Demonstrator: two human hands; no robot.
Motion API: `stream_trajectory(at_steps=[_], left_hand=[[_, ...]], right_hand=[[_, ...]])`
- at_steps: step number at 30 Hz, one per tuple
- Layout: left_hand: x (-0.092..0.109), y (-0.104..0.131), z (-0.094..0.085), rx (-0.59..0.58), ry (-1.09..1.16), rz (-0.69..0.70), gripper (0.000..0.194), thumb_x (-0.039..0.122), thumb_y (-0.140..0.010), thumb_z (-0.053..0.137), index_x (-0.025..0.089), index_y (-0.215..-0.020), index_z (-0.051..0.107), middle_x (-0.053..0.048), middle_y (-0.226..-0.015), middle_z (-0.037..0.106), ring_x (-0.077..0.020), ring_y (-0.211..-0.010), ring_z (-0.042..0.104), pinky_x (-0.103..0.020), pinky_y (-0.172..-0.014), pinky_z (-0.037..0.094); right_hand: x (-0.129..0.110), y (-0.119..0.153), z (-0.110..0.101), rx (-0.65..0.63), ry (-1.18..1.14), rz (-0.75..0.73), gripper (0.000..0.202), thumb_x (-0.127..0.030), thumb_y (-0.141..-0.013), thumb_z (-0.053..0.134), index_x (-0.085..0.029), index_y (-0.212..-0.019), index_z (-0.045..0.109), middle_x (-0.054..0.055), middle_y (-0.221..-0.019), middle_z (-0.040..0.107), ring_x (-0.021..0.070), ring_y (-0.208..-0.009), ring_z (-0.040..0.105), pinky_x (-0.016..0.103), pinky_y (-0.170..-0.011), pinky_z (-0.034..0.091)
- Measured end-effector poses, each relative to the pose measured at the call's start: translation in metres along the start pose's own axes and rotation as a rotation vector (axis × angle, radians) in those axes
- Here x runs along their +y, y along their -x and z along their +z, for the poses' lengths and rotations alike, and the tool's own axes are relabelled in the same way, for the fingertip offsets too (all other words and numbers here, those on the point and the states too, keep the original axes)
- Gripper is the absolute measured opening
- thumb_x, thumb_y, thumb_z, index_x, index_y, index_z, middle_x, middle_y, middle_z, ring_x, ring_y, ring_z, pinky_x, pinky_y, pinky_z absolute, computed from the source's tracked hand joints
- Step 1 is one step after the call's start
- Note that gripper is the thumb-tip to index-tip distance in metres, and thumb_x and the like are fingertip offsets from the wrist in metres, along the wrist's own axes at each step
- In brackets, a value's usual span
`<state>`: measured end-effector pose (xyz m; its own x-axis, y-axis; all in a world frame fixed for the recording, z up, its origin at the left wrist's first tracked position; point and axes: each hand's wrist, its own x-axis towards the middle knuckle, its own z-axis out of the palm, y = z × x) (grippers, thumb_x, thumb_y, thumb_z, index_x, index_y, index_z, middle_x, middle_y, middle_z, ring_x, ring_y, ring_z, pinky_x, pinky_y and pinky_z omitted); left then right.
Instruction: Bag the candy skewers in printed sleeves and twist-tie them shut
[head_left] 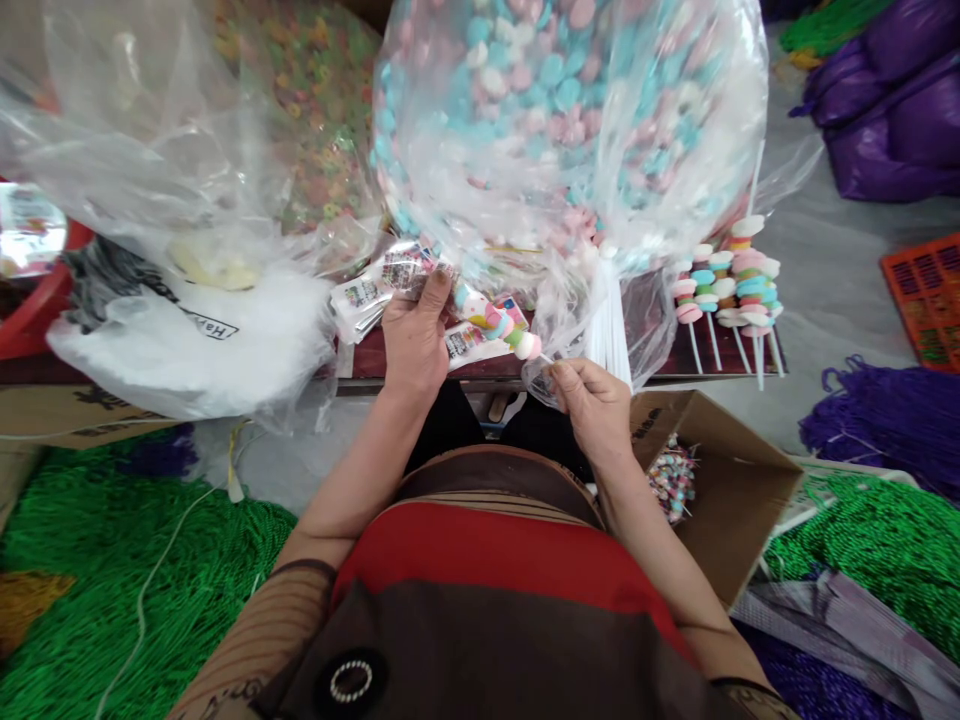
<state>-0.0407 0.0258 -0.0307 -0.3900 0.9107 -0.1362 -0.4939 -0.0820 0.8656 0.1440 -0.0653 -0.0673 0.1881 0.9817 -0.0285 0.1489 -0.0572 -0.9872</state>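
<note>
My right hand (594, 402) pinches the white stick of a marshmallow skewer (517, 338), whose pink, white, green and blue pieces point up and left. The skewer's far end lies partly inside a printed clear wrapper (416, 268). My left hand (418, 335) has its thumb pressed on that wrapper. Beneath and beside the left hand are more flat printed wrappers (360, 305) in a pile. A bundle of white sticks (609, 325) lies just beyond my right hand. Several finished-looking skewers (750, 285) rest at the table's right end.
A huge clear bag of marshmallows (562, 120) fills the back of the table (675, 365). Left of it are a bag of coloured candies (322, 120) and a white plastic bag (187, 350). An open cardboard box (739, 490) with skewers stands by my right forearm.
</note>
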Motion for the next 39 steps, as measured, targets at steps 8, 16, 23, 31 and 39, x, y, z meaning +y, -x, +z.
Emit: stream_trajectory(at_steps=[8, 16, 23, 31, 39], left_hand=[[-0.005, 0.003, -0.001, 0.008, -0.038, -0.016, 0.028, 0.035, -0.071, 0.091, 0.021, -0.074, 0.066, 0.004, -0.073, 0.069, -0.0115, -0.080, 0.071, -0.020, -0.070, 0.054], [0.028, -0.021, -0.015, 0.031, 0.122, 0.075, 0.013, 0.022, -0.104, 0.057, 0.025, -0.094, 0.064, 0.003, -0.093, 0.073, -0.0129, -0.099, 0.070, -0.035, -0.097, 0.051], [0.040, 0.002, -0.021, -0.172, 0.047, -0.116, 0.017, 0.025, -0.095, 0.062, 0.022, -0.079, 0.068, 0.005, -0.056, 0.043, -0.0059, -0.042, 0.030, -0.026, -0.044, 0.029], [0.018, 0.025, -0.011, -0.341, -0.197, -0.131, 0.033, 0.047, -0.073, 0.088, 0.020, -0.076, 0.069, 0.008, -0.051, 0.039, -0.0036, -0.041, 0.027, -0.021, -0.038, 0.019], [0.011, 0.013, -0.007, -0.201, -0.171, -0.218, 0.032, 0.037, -0.079, 0.084, 0.019, -0.066, 0.062, 0.011, -0.045, 0.039, -0.0021, -0.033, 0.028, -0.018, -0.033, 0.023]], right_hand=[[-0.005, 0.001, 0.002, 0.005, 0.098, -0.121, 0.034, -0.054, -0.092, 0.066, -0.024, -0.080, 0.075, 0.000, -0.071, 0.070, 0.0161, -0.069, 0.063, 0.031, -0.070, 0.052], [0.002, -0.002, -0.003, -0.028, -0.154, 0.095, 0.026, -0.047, -0.080, 0.080, -0.022, -0.084, 0.078, -0.002, -0.064, 0.068, 0.0106, -0.052, 0.049, 0.027, -0.053, 0.042], [-0.004, -0.005, -0.002, -0.024, -0.285, 0.077, 0.030, -0.052, -0.078, 0.083, -0.022, -0.084, 0.077, -0.001, -0.063, 0.068, 0.0111, -0.052, 0.051, 0.026, -0.051, 0.043], [-0.008, -0.003, 0.001, -0.197, -0.076, 0.024, 0.033, -0.056, -0.088, 0.072, -0.023, -0.091, 0.075, 0.000, -0.069, 0.071, 0.0125, -0.056, 0.058, 0.028, -0.059, 0.051], [-0.036, -0.038, -0.028, -0.515, 0.419, -0.229, 0.051, -0.060, -0.093, 0.063, -0.025, -0.129, 0.072, 0.008, -0.117, 0.080, 0.0282, -0.106, 0.076, 0.038, -0.090, 0.060]])
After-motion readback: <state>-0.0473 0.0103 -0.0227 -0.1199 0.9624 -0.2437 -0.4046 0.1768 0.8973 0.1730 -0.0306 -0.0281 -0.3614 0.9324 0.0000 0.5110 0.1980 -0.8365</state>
